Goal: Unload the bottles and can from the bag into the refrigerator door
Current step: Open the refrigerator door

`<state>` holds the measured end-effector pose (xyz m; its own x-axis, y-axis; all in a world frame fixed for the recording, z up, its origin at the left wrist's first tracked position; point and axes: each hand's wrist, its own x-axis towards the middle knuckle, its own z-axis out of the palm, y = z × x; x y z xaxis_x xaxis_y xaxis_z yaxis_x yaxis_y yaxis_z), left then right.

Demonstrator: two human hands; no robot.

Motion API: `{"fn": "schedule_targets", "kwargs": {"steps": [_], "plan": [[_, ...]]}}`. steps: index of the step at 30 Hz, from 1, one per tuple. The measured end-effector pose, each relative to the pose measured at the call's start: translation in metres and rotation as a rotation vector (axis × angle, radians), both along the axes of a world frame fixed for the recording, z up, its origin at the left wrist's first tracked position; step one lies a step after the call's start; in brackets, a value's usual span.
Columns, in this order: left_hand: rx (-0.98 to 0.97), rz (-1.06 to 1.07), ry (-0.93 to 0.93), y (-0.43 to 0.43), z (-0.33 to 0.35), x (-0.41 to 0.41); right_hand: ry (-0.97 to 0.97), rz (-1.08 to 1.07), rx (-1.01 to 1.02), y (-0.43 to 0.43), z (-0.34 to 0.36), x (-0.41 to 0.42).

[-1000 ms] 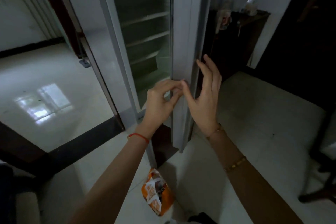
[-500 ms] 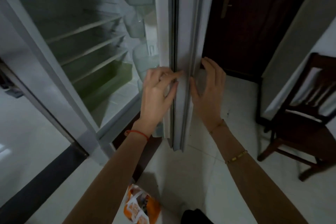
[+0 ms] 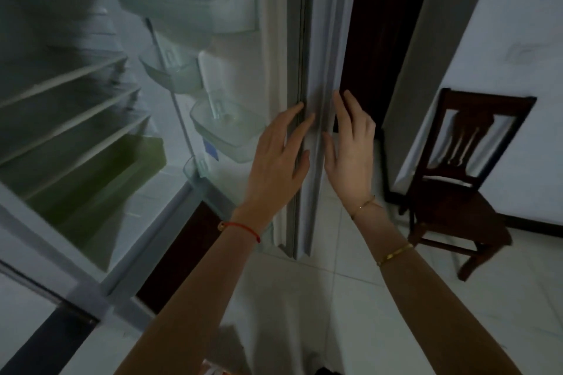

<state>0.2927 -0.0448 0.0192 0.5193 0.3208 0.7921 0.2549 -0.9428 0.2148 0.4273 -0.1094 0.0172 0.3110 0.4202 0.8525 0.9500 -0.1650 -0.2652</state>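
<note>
Although the task concerns bottles and a can, none of them is in view, and only a sliver of the orange-and-white printed plastic bag shows at six o'clock, on the pale tiled floor by the person's feet; whether it holds them cannot be told from here. Just beyond, both forearms reach up toward the middle of the view, the left one wearing a red string bracelet and the right one two thin gold bracelets. The left hand lies flat with loose, spread fingers on the inner side of the white refrigerator door's edge, at about eleven o'clock from centre, while the right hand sits on the outer side at one o'clock, fingers likewise relaxed and wrapped lightly round the edge; neither grips anything else. Flanking the edge this way looks meant to steady or swing the door wide so its shelves are easy to reach. Farther off, at ten to twelve o'clock, the clear plastic door bins stand one above another and appear empty, ready for upright bottles. At nine o'clock the bare glass shelves and green translucent crisper drawer fill the cabinet. At three o'clock a dark wooden slat-back chair stands against the white wall.
</note>
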Motion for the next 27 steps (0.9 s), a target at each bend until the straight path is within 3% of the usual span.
{"fn": "schedule_targets", "kwargs": {"steps": [22, 27], "plan": [[-0.005, 0.038, 0.185, 0.065, -0.005, 0.18, 0.27, 0.194, -0.049, 0.076, 0.018, 0.174], [0.008, 0.156, 0.224, 0.077, -0.001, 0.22, 0.326, 0.296, -0.103, 0.098, 0.024, 0.217]]}}
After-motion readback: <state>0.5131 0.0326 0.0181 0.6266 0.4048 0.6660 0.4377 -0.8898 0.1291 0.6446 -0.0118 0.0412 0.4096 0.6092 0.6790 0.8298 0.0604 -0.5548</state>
